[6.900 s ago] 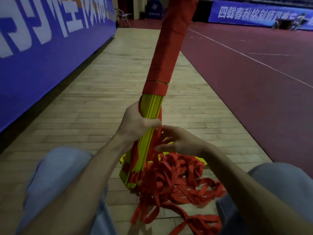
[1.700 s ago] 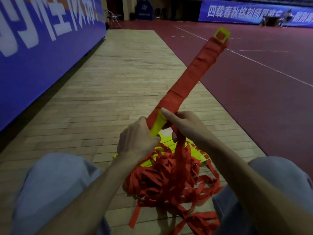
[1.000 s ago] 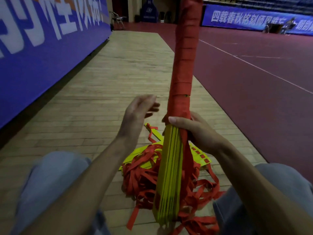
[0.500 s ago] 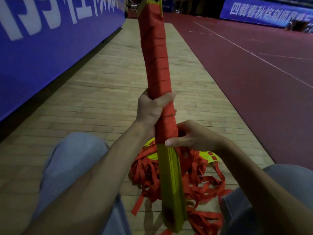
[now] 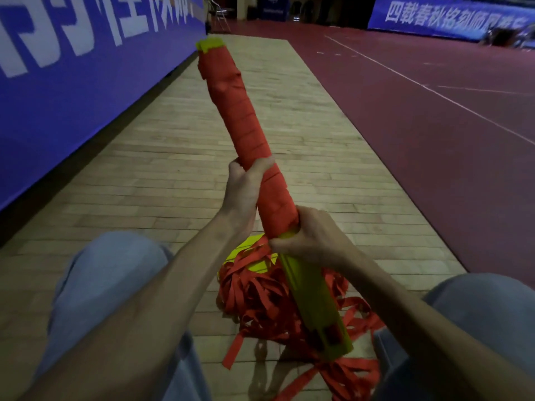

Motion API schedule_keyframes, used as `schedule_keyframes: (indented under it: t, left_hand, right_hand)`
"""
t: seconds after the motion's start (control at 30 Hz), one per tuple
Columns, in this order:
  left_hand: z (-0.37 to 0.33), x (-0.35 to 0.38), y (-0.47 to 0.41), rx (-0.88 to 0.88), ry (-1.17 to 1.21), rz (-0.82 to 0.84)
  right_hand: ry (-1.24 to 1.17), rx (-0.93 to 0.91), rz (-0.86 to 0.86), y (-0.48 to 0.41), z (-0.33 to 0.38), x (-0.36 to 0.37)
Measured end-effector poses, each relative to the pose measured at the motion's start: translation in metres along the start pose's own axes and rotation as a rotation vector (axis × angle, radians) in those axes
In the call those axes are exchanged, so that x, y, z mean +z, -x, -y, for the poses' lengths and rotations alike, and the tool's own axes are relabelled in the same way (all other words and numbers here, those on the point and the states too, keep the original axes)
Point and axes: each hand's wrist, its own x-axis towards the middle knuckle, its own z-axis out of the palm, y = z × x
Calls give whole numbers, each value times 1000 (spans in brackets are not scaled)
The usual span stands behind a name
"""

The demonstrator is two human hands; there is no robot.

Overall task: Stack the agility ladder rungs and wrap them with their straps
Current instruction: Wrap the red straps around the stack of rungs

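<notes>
A bundle of stacked yellow ladder rungs (image 5: 312, 302) slants from lower right up to upper left, its upper two thirds bound in red strap wrapping (image 5: 243, 120). My left hand (image 5: 243, 192) grips the wrapped part from the left. My right hand (image 5: 309, 235) holds the bundle where the wrapping ends and the bare yellow begins, pinching the strap there. A loose heap of red straps (image 5: 260, 302) lies on the floor under the bundle, with more yellow rungs (image 5: 246, 250) partly buried in it.
I sit on a wooden floor strip (image 5: 179, 175) with my knees (image 5: 110, 273) on both sides of the heap. A blue banner wall (image 5: 72, 68) runs along the left. Dark red court flooring (image 5: 434, 125) lies to the right.
The bundle has tilted so its top leans further left and away. My left hand stays on the wrapped part; my right hand has shifted a little lower right at the wrap's edge.
</notes>
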Motion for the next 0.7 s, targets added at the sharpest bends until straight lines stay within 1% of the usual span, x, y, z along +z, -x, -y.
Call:
schedule_keyframes:
  t: [0.07, 0.13, 0.17, 0.23, 0.3, 0.37, 0.43, 0.53, 0.6, 0.7]
  left_hand:
    - [-8, 0, 5, 51, 27, 47]
    - [-18, 0, 7, 72, 87, 106]
    - [-22, 0, 10, 65, 124, 144]
    - [-28, 0, 14, 20, 193, 267]
    - [-29, 0, 20, -7, 263, 426]
    - [-28, -2, 25, -29, 363, 507]
    - [-28, -5, 26, -74, 416, 486]
    - [-29, -3, 24, -102, 321, 414]
    - [-27, 1, 21, -54, 201, 296]
    - [-22, 3, 14, 61, 35, 97]
  right_hand:
    - [-125, -29, 33, 0, 1, -8]
    - [-324, -70, 87, 2, 3, -19]
    - [-437, -104, 134, 2, 4, -25]
    - [-578, -202, 229, 3, 6, -30]
    - [-584, -251, 302, 5, 10, -29]
    - [-506, -255, 333, 5, 13, -26]
    - [-389, -243, 342, 4, 14, -25]
    - [-216, -187, 364, 2, 10, -30]
    - [-74, -181, 339, 1, 6, -34]
    - [119, -221, 262, 1, 3, -36]
